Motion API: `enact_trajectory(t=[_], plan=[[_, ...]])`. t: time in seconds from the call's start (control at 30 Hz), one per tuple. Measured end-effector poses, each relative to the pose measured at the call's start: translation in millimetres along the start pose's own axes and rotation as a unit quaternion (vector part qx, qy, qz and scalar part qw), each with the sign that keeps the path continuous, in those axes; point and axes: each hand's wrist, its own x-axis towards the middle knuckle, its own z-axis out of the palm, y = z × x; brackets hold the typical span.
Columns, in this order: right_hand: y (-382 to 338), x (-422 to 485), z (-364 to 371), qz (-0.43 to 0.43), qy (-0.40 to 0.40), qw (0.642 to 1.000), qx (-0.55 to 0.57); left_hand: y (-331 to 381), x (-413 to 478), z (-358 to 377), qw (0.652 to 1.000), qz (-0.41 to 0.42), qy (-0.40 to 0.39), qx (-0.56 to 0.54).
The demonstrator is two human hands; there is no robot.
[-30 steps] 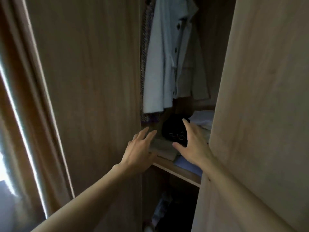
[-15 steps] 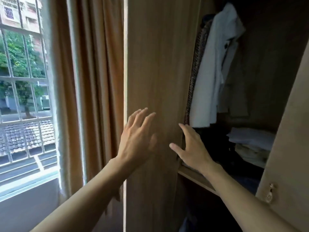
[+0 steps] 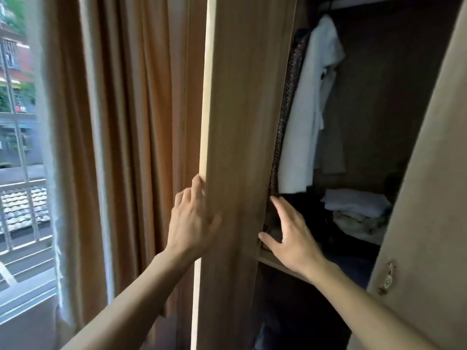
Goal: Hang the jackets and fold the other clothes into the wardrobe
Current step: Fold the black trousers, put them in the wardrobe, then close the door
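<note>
Both open, our left hand [image 3: 192, 221] and right hand [image 3: 290, 238] flank the light wooden wardrobe door [image 3: 235, 122], probably to swing it; the pale blue jacket [image 3: 308, 109] hangs inside, white folded clothes [image 3: 353, 203] below.

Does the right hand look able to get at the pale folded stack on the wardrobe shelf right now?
Probably yes. The right hand is open at the front edge of the shelf, and the pale folded stack lies further back on it, with only a dark garment between them.
</note>
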Motion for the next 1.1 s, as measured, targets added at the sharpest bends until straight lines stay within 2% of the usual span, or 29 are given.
enact_trajectory(t=[0.33,0.6,0.7,0.93,1.1], plan=[[31.6,-26.0,-19.8,0.055,-0.006,0.998,-0.035,36.2,-30.2,37.1,0.994,0.105,-0.009,-0.005],[72.0,-56.6,-39.9,0.105,0.008,0.993,-0.051,88.5,-38.9,83.8,0.974,0.196,0.0,-0.115],[89.1,-69.9,-47.8,0.117,0.012,0.99,-0.073,111.5,-38.0,106.2,0.965,0.233,-0.007,-0.124],[116.0,-83.8,-74.0,0.121,0.025,0.986,-0.114,156.0,-29.8,164.6,0.956,0.257,-0.091,-0.11],[145.8,-76.8,-96.0,0.197,0.009,0.971,-0.136,181.9,-20.5,214.1,0.948,0.279,-0.143,-0.057]])
